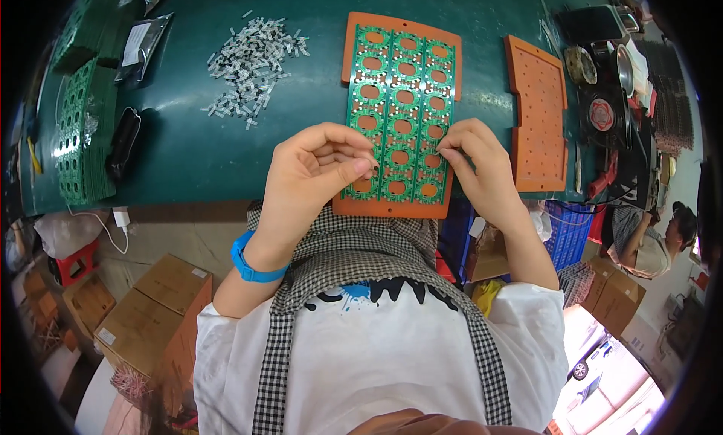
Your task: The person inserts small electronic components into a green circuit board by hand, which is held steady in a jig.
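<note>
One green circuit panel (385, 100) lies on orange tray (392, 209) near bench (316, 28) edge, tray apparently supporting it flat. Left hand (307, 167) at panel's left, right hand (483, 167) at right; fingers bent, tips close, pinched contents unclear. Pale strips (252, 66) heaped far left, presumably for reach.

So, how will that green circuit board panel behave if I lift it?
The green circuit board panel is probably fairly stiff, as it lies flat on the orange tray. Its many oval cut-outs suggest it's light for its size. The narrow green strips between them may flex or snap if bent.
</note>
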Available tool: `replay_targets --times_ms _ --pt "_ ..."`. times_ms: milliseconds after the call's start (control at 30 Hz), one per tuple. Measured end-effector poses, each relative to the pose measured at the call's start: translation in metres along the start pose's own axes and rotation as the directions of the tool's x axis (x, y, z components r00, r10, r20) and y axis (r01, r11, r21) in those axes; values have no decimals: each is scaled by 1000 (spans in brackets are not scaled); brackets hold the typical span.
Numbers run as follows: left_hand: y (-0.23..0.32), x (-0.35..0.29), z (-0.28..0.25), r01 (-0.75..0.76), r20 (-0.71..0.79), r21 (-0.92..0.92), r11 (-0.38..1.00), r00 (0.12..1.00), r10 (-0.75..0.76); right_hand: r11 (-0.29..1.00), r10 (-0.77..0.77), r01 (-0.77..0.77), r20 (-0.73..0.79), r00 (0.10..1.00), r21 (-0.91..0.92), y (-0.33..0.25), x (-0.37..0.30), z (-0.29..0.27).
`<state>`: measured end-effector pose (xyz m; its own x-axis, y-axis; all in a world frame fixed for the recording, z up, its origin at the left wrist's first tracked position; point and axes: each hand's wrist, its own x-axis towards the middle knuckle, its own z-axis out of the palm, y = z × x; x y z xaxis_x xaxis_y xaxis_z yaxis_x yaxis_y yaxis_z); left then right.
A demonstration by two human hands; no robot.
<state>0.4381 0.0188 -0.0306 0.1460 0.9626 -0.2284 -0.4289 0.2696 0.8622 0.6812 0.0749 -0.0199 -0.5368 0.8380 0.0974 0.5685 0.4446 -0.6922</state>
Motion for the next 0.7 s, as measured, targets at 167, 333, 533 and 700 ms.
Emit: replay_targets --times_ms 167,333,533,700 --pt "-4 0 0 -38 -27 -18 999 999 38 999 -10 14 73 997 -49 -1 4 -5" --pt "-4 0 -1 -5 -14 -7 1000 1000 5 997 -6 14 104 995 -78 -2 6 -6" --pt "-4 0 -1 -17 -13 -13 1000 1000 16 997 -5 15 122 993 -77 -1 7 -7" --pt "-4 -2 0 -29 -24 25 999 999 29 991 -39 48 68 997 -128 0 5 -2"
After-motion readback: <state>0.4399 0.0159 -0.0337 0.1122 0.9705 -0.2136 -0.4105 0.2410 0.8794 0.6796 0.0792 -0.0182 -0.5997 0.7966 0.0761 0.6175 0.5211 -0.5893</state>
